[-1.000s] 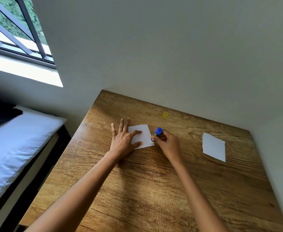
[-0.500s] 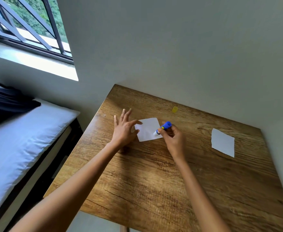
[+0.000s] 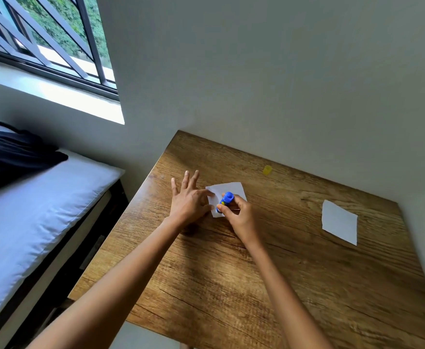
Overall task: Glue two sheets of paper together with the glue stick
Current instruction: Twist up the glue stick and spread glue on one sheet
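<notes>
A small white paper sheet (image 3: 231, 189) lies on the wooden table (image 3: 282, 273), left of centre. My left hand (image 3: 188, 201) rests flat, fingers spread, with thumb and forefinger pinning the sheet's left edge. My right hand (image 3: 241, 217) grips a blue glue stick (image 3: 225, 201), tilted, its lower end pressed onto the sheet's near-left part. A second white paper sheet (image 3: 340, 221) lies alone at the right of the table.
A small yellow cap (image 3: 267, 170) sits near the table's far edge by the wall. A bed with a white mattress (image 3: 30, 210) and dark clothing (image 3: 10, 152) stands left of the table. Walls close the table's far and right sides.
The glue stick has moved leftward over the sheet, from its right edge to its near-left part. My left hand stays on the sheet's left edge. The camera view has shifted.
</notes>
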`<move>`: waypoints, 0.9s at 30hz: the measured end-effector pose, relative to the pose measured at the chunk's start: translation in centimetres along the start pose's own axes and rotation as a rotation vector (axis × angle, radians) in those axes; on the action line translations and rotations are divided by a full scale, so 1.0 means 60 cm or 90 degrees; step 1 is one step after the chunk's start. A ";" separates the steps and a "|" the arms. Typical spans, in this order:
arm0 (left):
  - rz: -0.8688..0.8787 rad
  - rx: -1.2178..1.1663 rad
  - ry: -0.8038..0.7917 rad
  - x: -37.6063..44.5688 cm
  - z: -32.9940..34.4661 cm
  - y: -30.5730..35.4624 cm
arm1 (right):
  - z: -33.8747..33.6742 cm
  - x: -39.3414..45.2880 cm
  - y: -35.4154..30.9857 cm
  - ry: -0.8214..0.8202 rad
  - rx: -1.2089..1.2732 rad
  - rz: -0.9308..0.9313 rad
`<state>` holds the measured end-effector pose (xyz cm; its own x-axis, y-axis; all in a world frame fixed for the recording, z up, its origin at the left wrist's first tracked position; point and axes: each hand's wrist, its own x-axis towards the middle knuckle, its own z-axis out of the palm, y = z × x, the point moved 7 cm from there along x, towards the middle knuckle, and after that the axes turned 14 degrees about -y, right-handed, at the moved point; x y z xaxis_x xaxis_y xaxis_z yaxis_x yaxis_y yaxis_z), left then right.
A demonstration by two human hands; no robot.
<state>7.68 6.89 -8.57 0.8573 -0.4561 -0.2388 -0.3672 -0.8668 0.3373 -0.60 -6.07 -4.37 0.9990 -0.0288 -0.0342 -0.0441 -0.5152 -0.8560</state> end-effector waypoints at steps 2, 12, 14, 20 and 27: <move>0.001 -0.004 0.002 -0.001 0.001 -0.002 | -0.004 0.001 0.004 -0.005 0.005 0.010; 0.009 -0.028 0.004 -0.001 0.001 -0.004 | -0.084 -0.003 0.049 0.069 -0.026 0.085; 0.009 -0.031 0.003 -0.001 0.002 -0.005 | -0.100 -0.004 0.055 0.082 -0.030 0.098; 0.005 -0.043 0.020 -0.005 0.002 -0.007 | -0.126 -0.008 0.049 0.150 -0.018 0.060; -0.016 -0.080 0.012 -0.013 0.008 -0.027 | -0.050 0.055 -0.006 0.101 0.002 0.013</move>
<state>7.43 8.56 -9.36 0.8728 -0.4298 -0.2312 -0.2985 -0.8450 0.4438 2.67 -8.53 -2.61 0.9843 -0.1742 0.0298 -0.0644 -0.5103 -0.8576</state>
